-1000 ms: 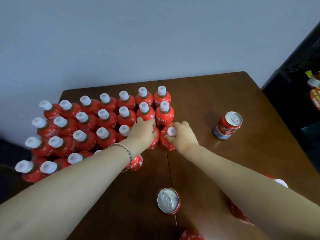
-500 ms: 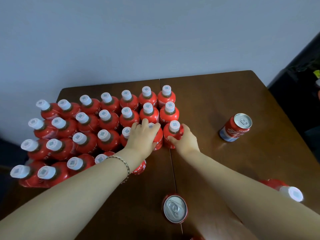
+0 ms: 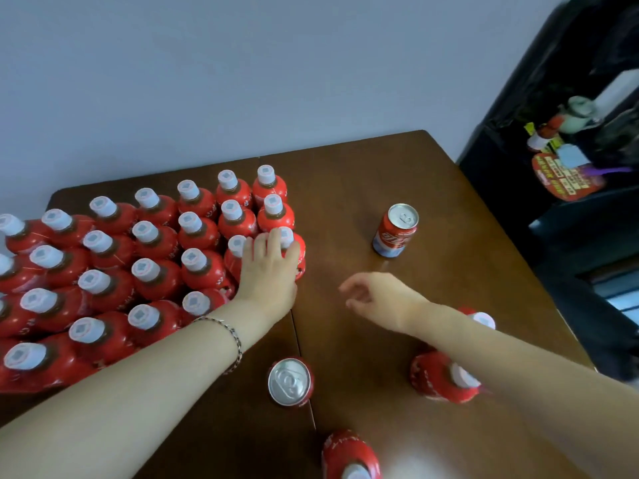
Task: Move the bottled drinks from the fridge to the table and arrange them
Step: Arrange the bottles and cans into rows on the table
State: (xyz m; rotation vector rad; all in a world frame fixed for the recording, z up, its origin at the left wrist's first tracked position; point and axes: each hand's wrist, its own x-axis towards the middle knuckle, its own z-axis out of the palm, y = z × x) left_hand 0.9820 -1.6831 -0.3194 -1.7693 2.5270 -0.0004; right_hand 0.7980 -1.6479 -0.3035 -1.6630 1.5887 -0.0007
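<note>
Red can (image 3: 396, 229) — upright, silver top, pale lower band. Second can (image 3: 289, 382) — upright, seen from above, well apart. Plain grey-blue wall (image 3: 242, 81) behind.

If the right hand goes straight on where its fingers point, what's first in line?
Likely the left hand, gripping the corner bottle; only bare table lies between. Depth is unclear.
</note>
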